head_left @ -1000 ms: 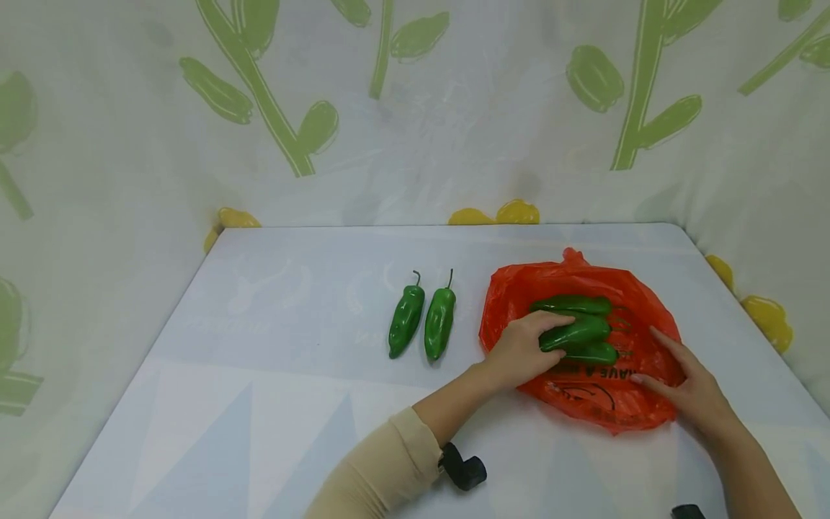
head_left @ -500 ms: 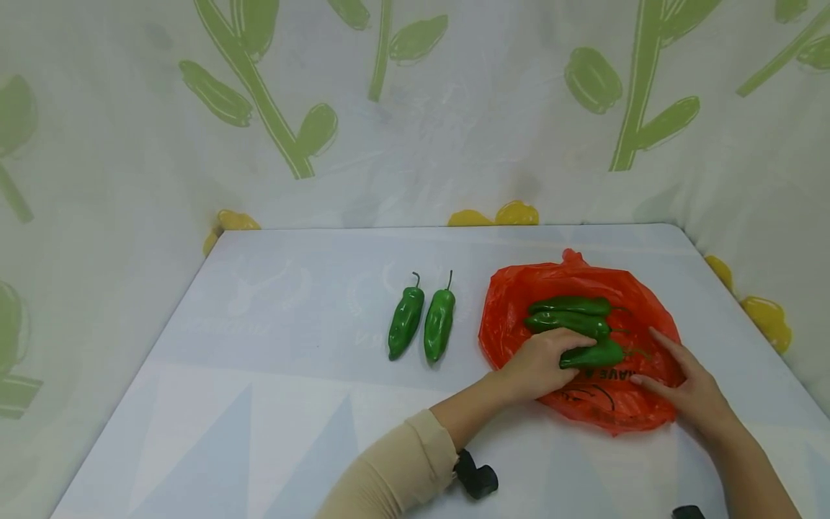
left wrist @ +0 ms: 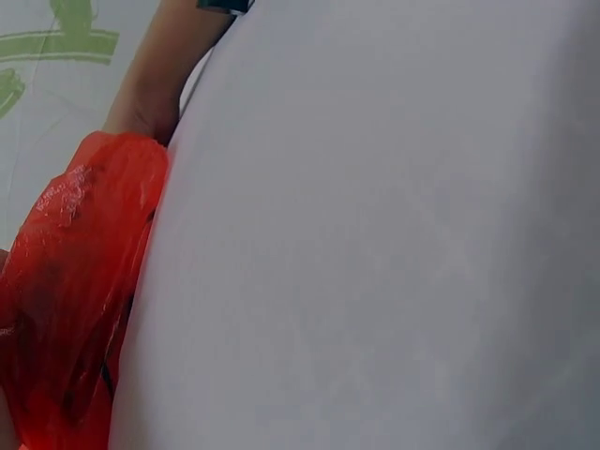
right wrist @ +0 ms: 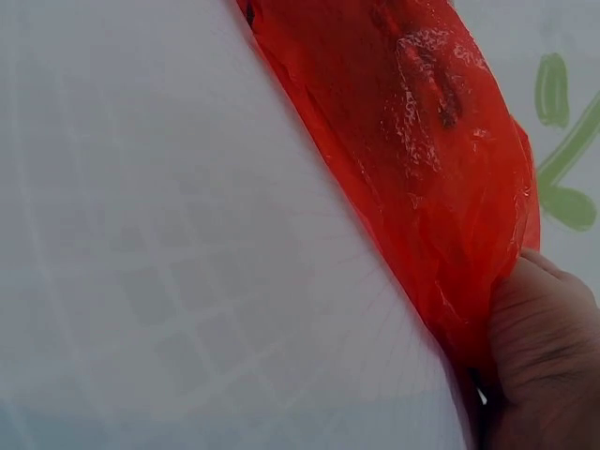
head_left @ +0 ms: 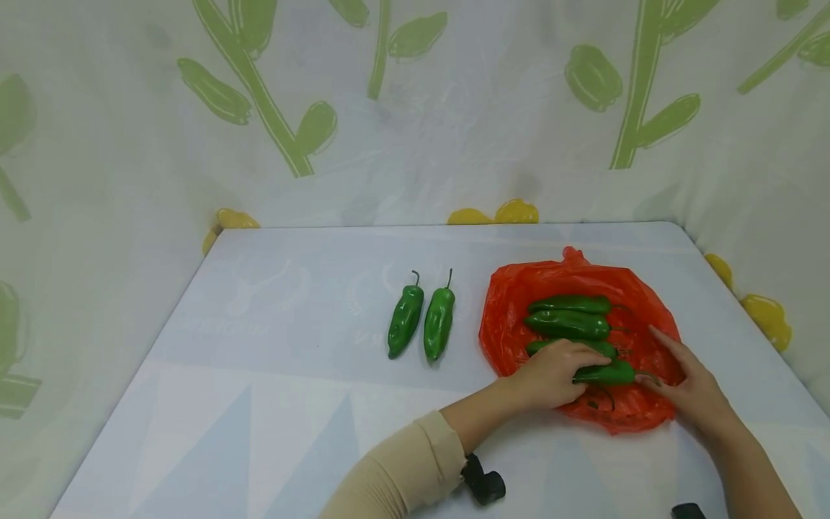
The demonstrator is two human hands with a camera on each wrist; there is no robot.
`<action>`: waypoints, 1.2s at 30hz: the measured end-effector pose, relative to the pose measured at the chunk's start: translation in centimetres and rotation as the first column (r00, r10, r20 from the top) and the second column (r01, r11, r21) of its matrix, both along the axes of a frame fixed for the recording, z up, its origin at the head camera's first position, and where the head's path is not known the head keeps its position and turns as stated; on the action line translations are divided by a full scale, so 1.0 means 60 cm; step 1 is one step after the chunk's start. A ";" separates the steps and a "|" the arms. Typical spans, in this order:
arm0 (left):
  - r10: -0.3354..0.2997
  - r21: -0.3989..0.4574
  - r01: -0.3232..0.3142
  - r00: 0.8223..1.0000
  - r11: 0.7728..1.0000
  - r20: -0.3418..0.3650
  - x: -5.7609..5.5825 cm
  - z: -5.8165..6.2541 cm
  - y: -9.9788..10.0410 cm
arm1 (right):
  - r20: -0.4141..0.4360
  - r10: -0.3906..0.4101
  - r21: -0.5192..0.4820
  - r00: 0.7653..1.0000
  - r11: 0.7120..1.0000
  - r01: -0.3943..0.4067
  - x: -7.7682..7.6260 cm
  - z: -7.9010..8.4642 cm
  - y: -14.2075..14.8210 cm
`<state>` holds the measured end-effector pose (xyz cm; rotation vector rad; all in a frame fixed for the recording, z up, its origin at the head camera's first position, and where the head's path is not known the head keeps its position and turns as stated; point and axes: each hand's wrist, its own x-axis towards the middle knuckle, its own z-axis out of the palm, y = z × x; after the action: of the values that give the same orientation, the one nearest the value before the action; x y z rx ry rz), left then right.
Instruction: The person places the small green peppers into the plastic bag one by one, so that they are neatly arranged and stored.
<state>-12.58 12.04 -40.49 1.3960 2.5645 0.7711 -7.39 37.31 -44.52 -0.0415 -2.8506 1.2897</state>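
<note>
My left hand [head_left: 551, 371] reaches into a red plastic bag [head_left: 512, 281] and pinches a green chili pepper [head_left: 609, 373] between fingers and thumb. Behind it, more green peppers [head_left: 570, 324] lie side by side on the bag, stems to the right. One is partly covered by the fingers. A curved stem [head_left: 606, 398] shows in front of the pinched pepper, its body hidden by the hand. At the bag's right edge, my right hand [head_left: 697, 393] spreads index finger and thumb over the rim. In the right wrist view, that hand [right wrist: 544, 328] rests against the bag's red side [right wrist: 403, 159].
Two green peppers [head_left: 405, 321] lie upright side by side on the white table [head_left: 292, 418], left of the bag. A curtain [head_left: 506, 108] with printed green plants hangs behind the table. A black wrist camera [head_left: 483, 479] sits under the left sleeve.
My left hand has moved toward me and slightly right across the peppers, uncovering those at the back and carrying its grip to a nearer one. The right hand stays at the bag's edge.
</note>
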 end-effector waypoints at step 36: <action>0.021 0.169 -0.036 0.996 0.985 0.089 -0.008 0.008 -0.040 | 0.071 -0.021 -0.042 0.997 0.999 0.024 -0.003 0.012 -0.009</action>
<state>-13.09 9.61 -40.03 1.3406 2.5082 1.0543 -7.59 36.78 -43.78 -0.1214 -2.8710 1.3727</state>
